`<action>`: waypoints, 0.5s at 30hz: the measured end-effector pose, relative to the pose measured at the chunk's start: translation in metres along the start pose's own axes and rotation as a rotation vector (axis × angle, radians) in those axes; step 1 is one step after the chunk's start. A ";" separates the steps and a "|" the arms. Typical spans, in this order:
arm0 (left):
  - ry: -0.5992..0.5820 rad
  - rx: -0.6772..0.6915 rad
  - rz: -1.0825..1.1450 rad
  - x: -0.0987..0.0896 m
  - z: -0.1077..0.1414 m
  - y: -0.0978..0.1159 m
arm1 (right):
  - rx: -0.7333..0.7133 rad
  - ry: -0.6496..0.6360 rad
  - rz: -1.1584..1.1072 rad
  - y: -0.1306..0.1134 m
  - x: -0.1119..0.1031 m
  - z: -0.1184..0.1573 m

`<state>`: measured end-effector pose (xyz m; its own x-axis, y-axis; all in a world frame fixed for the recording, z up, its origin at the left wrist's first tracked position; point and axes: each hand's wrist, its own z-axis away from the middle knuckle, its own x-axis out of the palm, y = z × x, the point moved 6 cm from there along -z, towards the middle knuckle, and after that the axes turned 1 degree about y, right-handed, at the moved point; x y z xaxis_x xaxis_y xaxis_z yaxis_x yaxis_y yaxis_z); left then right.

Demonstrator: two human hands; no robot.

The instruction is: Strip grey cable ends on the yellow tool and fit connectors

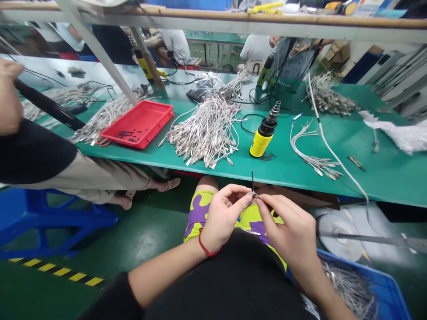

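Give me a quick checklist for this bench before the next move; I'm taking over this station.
Grip: left hand and right hand both pinch the small metal piece: ok.
Condition of the piece: too small to see: cannot tell.
Blue crate of cables, beside the right forearm, looks within reach: ok.
Yellow tool stands upright on the green bench: ok.
Red tray sits flat on the bench, apart from the hands: ok.

cable bundles (204,133) on bench (393,178) (tray (136,124) left)
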<state>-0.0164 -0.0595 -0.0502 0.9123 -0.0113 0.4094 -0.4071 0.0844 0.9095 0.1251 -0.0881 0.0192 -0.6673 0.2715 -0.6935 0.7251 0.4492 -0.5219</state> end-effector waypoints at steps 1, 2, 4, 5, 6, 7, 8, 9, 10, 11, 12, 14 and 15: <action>-0.003 0.002 0.015 0.001 0.001 0.001 | 0.008 0.021 -0.042 0.000 0.000 0.000; -0.009 -0.002 0.026 0.002 0.002 0.002 | 0.013 0.034 -0.079 0.000 0.000 0.000; -0.026 -0.016 0.017 0.003 0.003 0.004 | 0.010 0.044 -0.114 0.001 -0.003 -0.002; -0.031 -0.022 -0.013 0.003 0.002 0.006 | 0.002 0.047 -0.099 0.002 -0.005 -0.003; -0.031 -0.025 -0.058 0.002 0.002 0.008 | -0.005 0.048 -0.069 0.003 -0.007 -0.003; -0.031 -0.027 -0.110 0.001 0.001 0.010 | -0.010 0.041 -0.036 0.005 -0.008 -0.003; -0.034 -0.031 -0.158 0.000 0.001 0.011 | -0.010 0.031 -0.015 0.007 -0.009 -0.004; -0.042 -0.037 -0.195 0.000 0.000 0.013 | -0.007 0.020 -0.010 0.009 -0.010 -0.004; -0.057 -0.046 -0.217 0.000 0.000 0.014 | 0.001 0.000 -0.022 0.012 -0.010 -0.004; -0.073 -0.053 -0.223 0.001 0.000 0.014 | 0.011 -0.022 -0.044 0.014 -0.009 -0.003; -0.083 -0.058 -0.216 0.002 0.000 0.014 | 0.023 -0.035 -0.066 0.015 -0.008 -0.003; -0.073 -0.061 -0.173 0.003 0.000 0.013 | 0.048 -0.049 -0.089 0.016 -0.006 -0.003; -0.059 -0.064 -0.142 0.003 0.000 0.012 | 0.059 -0.057 -0.098 0.015 -0.005 -0.003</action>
<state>-0.0186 -0.0584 -0.0381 0.9554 -0.0862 0.2823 -0.2689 0.1410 0.9528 0.1388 -0.0803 0.0160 -0.7262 0.1790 -0.6638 0.6666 0.4197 -0.6160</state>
